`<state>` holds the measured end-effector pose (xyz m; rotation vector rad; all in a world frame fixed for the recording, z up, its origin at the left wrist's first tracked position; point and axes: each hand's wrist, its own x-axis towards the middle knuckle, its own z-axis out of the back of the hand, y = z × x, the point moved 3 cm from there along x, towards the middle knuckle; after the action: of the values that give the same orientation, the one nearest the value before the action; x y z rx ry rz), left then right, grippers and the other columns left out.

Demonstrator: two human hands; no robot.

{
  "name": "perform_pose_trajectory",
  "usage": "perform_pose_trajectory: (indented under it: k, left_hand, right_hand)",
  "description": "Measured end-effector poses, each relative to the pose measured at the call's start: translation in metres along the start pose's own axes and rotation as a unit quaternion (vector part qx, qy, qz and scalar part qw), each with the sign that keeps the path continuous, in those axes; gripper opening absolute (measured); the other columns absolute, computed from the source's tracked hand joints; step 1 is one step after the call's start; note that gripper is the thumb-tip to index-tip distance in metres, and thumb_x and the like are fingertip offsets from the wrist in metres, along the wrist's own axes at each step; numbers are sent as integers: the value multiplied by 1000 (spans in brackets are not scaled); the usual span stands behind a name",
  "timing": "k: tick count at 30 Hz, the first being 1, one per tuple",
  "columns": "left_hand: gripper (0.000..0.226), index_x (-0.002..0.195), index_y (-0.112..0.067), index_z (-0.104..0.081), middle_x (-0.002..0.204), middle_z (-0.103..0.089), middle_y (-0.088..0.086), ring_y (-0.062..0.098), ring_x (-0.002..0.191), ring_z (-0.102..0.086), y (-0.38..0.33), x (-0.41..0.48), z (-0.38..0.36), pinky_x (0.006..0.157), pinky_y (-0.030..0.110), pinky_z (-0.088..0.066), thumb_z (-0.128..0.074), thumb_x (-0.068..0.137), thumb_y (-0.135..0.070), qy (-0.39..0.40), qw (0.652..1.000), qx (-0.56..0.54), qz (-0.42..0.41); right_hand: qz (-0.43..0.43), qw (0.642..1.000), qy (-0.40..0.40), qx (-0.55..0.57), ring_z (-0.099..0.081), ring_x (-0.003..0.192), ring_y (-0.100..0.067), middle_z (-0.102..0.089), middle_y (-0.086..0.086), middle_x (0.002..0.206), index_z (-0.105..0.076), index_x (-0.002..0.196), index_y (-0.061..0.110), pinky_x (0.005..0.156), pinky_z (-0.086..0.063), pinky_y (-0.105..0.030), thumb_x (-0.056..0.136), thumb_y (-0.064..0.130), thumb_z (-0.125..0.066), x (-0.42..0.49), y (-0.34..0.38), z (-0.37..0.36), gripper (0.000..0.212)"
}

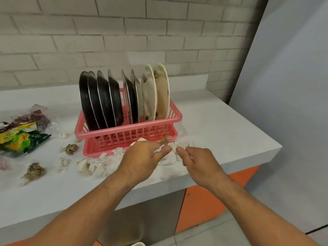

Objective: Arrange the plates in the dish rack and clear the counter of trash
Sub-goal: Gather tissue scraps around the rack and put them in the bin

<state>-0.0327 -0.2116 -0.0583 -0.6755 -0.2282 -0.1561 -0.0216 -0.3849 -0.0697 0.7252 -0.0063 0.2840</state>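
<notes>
A pink dish rack [134, 128] stands on the white counter [221, 125] and holds several upright plates: dark steel plates [101, 102] on the left, two cream leaf-print plates [156, 93] on the right. Crumpled white tissue scraps [95, 164] lie along the rack's front. My left hand [142, 158] curls round a wad of white tissue [158, 150] right in front of the rack. My right hand [197, 162] hovers beside it with fingers bent, thumb and forefinger near more white scraps [182, 144]; whether it pinches anything is hidden.
Green and yellow snack wrappers [21, 139] and a clear plastic bag [35, 116] lie at the counter's left. Brown crumpled balls [35, 171] [71, 148] sit in front. The counter's edge runs close under my wrists; orange cabinet doors [204, 201] are below. A brick wall stands behind.
</notes>
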Motion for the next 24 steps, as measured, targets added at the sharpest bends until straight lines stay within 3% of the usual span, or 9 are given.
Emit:
perform_pose_trajectory:
  k: [4, 8, 11, 13, 17, 18, 20, 22, 24]
  left_hand:
    - [66, 45, -19, -36, 43, -37, -4, 12, 43, -38, -5, -39, 2, 50, 27, -31, -28, 88, -70, -12, 998, 54, 8]
    - [64, 45, -19, -40, 44, -42, -4, 14, 47, -43, -4, -71, -7, 53, 30, -35, -28, 96, -55, -20, 999, 9, 27]
    - [46, 79, -22, -63, 76, -66, -4, 12, 72, -59, 8, -94, -20, 72, 35, -50, -30, 100, -45, 54, 998, 34, 6]
    - [35, 105, -23, -66, 91, -69, -5, 10, 81, -61, 16, -107, -27, 79, 30, -50, -35, 101, -38, 90, 996, 15, -5]
    - [30, 118, -21, -65, 105, -65, -9, 7, 97, -58, 33, -126, -39, 89, 23, -44, -41, 101, -27, 129, 988, 26, -76]
    - [29, 115, -21, -65, 106, -64, -8, 9, 99, -58, 42, -132, -46, 89, 24, -44, -41, 101, -27, 141, 985, 35, -90]
    - [31, 95, -20, -68, 91, -66, -7, 11, 85, -61, 66, -144, -63, 79, 30, -48, -41, 100, -34, 177, 980, 30, -84]
    - [46, 74, -21, -63, 69, -63, -7, 8, 66, -59, 100, -158, -83, 65, 30, -48, -36, 98, -48, 214, 975, 36, -56]
    - [57, 65, -20, -59, 60, -59, -5, 8, 58, -56, 138, -172, -107, 60, 29, -45, -30, 96, -58, 236, 968, 76, -44]
  right_hand:
    - [12, 1000, -8, -23, -41, 51, -11, -42, 6, 50, -39, 52, 19, 58, -34, -29, 101, 48, -31, -37, 7, -11, 58]
    - [-8, 998, -53, 32, -41, 44, -11, -38, 5, 42, -33, 46, 14, 53, -35, -28, 102, 41, -32, -75, 2, -14, 63]
    - [-26, 995, -69, 66, -37, 44, -8, -38, 4, 45, -32, 48, 14, 52, -35, -30, 102, 38, -32, -97, 0, -20, 59]
    - [-18, 997, -55, 50, -39, 44, -9, -39, 7, 45, -34, 48, 17, 52, -32, -28, 103, 35, -34, -109, -1, -30, 58]
    - [-25, 999, -21, 6, -36, 48, -10, -38, 7, 49, -33, 53, 23, 54, -29, -28, 102, 38, -37, -129, -11, -69, 51]
    - [-34, 999, -8, 2, -35, 49, -10, -39, 6, 51, -33, 54, 24, 55, -30, -29, 101, 39, -37, -134, -17, -82, 50]
    - [-48, 999, 20, -2, -36, 51, -13, -39, 5, 52, -32, 55, 25, 56, -32, -32, 101, 39, -38, -143, -29, -113, 49]
    - [-54, 997, 45, -21, -41, 55, -19, -40, 5, 54, -32, 56, 25, 58, -36, -36, 102, 37, -39, -148, -45, -153, 48]
    - [-66, 995, 65, -40, -44, 58, -22, -39, 6, 55, -31, 56, 25, 59, -35, -35, 101, 37, -40, -154, -66, -200, 48]
